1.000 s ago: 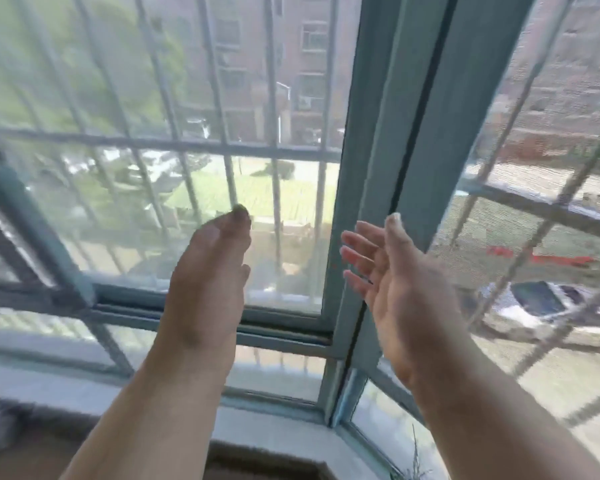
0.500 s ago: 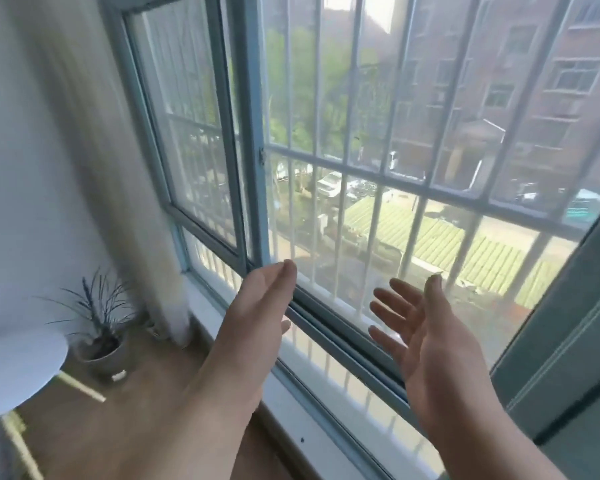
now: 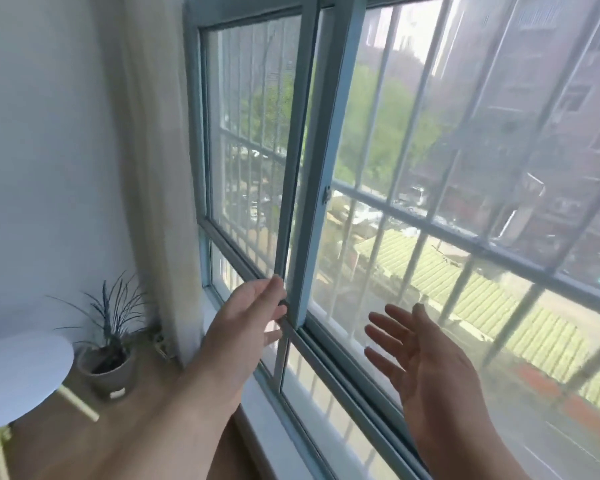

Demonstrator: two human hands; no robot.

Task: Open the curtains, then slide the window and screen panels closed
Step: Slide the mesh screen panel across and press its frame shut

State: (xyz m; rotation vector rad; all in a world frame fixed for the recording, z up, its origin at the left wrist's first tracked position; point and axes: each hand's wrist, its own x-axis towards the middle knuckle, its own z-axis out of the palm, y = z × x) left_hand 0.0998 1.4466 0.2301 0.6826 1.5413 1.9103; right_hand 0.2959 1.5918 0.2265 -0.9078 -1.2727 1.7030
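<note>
- The narrow grey-blue metal-framed screen panel [image 3: 253, 133] sits at the far left of the window opening; its right-hand upright [image 3: 293, 161] overlaps the wider pale-blue upright of the sliding glass panel [image 3: 329, 150], which runs off to the right.
- The left hand [image 3: 246, 327] reaches up to the foot of the screen's upright, fingertips [image 3: 274, 289] resting against the thin frame edge just above the bottom track [image 3: 329, 355] — a placement that reads as getting purchase low on the stile, where a push slides the panel rather than racking it. Whether the fingers have actually closed round the edge cannot be told; they look loosely curled, not clenched.
- The right hand [image 3: 426, 358] hovers near the glass with palm turned left and fingers spread, grasping nothing — apparently waiting to take the glass panel's frame.
- The screen mesh looks fine and dull, greying the view; the glass is smooth and clear, with pale vertical metal security bars [image 3: 409, 133] outside it.
- A small dark latch [image 3: 325, 195] sits partway up the glass panel's upright.
- The sheer cream fabric curtain [image 3: 156, 168] hangs gathered in soft folds at the left edge, already drawn clear.
- Nearer left, a spiky potted plant in a round grey pot [image 3: 108, 355] stands on the wooden sill beside a round white table [image 3: 18, 372].
</note>
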